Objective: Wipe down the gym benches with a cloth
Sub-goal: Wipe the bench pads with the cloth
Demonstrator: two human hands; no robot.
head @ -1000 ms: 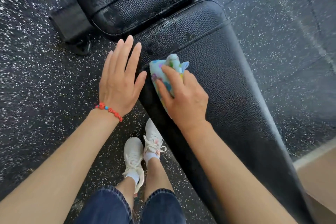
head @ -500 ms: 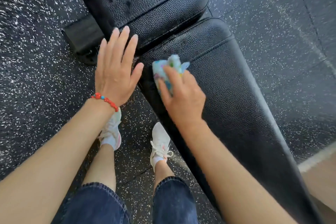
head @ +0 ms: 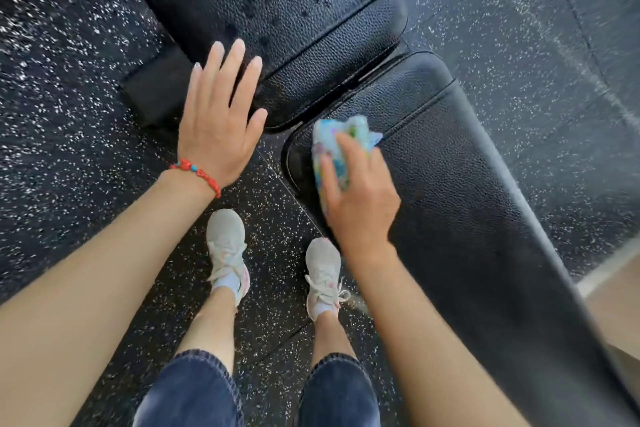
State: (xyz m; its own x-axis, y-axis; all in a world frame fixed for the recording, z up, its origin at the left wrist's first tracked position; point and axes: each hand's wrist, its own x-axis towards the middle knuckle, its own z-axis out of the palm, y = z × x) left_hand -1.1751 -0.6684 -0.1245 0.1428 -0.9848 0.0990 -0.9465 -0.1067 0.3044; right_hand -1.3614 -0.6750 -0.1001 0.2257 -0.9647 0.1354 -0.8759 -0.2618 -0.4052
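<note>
A person's right hand (head: 360, 204) grips a crumpled pastel cloth with a blue, green and pink pattern (head: 341, 146), fingers curled over it and pressing it against the near corner of a long black pebbled-vinyl bench (head: 460, 218). The cloth sits at the rounded end of that pad, just beside the narrow gap that separates it from a second black padded bench section (head: 294, 21), whose surface carries scattered dark wet spots.

The left hand (head: 218, 125) holds nothing, fingers straight and slightly spread, palm down; whether it touches anything cannot be told. Its fingertips overlap the edge of the second pad. A red beaded bracelet with one blue bead (head: 197, 175) circles the left wrist. Beside that hand, a black rectangular block of the bench frame (head: 152, 90) juts out over the floor.

Below, two white lace-up sneakers (head: 227, 250) stand apart on the black rubber floor flecked with white (head: 69, 114), next to the long pad's side. Rolled dark blue denim cuffs (head: 194, 388) show at the bottom of the view. A pale strip of different flooring (head: 613, 291) lies at the right edge. Much of the background is blurred.
</note>
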